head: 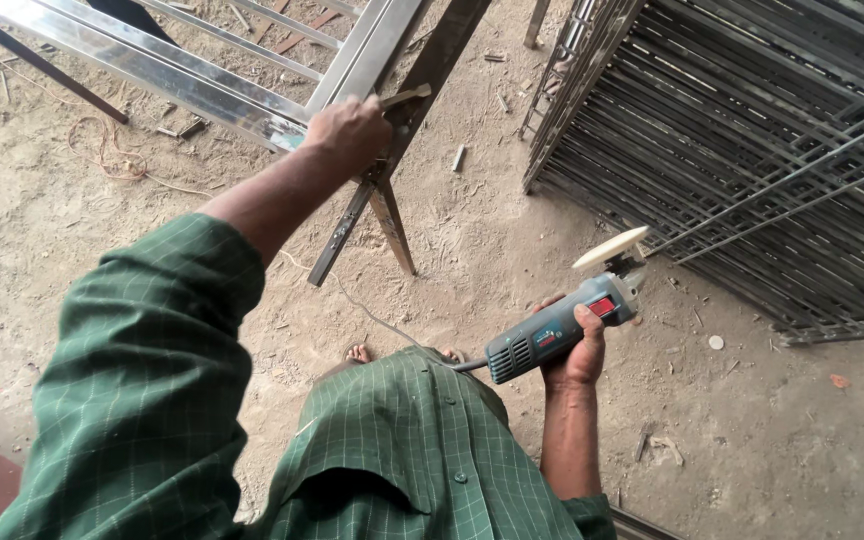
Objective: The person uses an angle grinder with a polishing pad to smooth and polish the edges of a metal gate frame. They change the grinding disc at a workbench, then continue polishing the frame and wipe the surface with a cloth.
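Left hand: clenched on the shiny stainless-steel tube frame, at the corner where it rests on a dark angle-iron trestle.
Right hand: wrapped around a blue-grey angle grinder with a pale polishing disc, held low above the sandy floor.
Nearby: stacked dark metal grilles, right of the grinder.

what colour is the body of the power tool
Blue-grey, with a red switch: the angle grinder in the right hand, head view.

Two hands: left, right. One blue angle grinder, centre right. One shiny steel frame, upper left. One stack of dark grilles, upper right.
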